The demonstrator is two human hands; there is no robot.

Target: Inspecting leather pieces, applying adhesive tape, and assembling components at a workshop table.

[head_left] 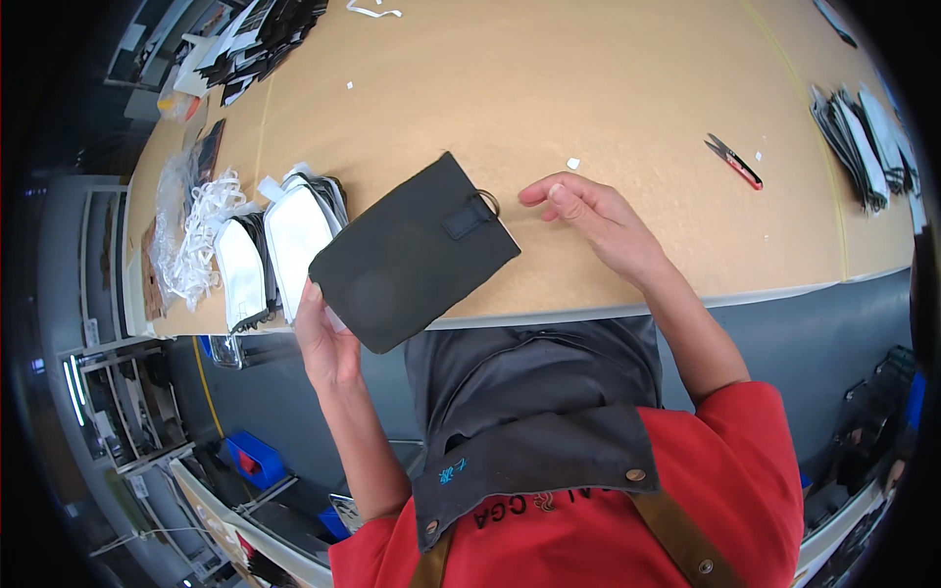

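My left hand [328,343] grips the lower left corner of a flat black panel [402,260] that looks like fabric or leather. The panel is tilted above the near edge of the table. A small dark tab [465,219] is on its right part, with a metal ring [488,203] at the tab's end. To the right, apart from the panel, my right hand [603,220] is over the table with its fingers stretched out and nothing visible in them. Left of the panel are stacked white-faced pieces with dark layers [294,235].
Scissors [735,162] with a red and black handle lie at the right. White strips [206,230] lie in a tangle at the left. Dark and white pieces [260,44] are piled at the far left, and more stacks [858,147] lie at the far right. Small white scraps dot the table [608,78].
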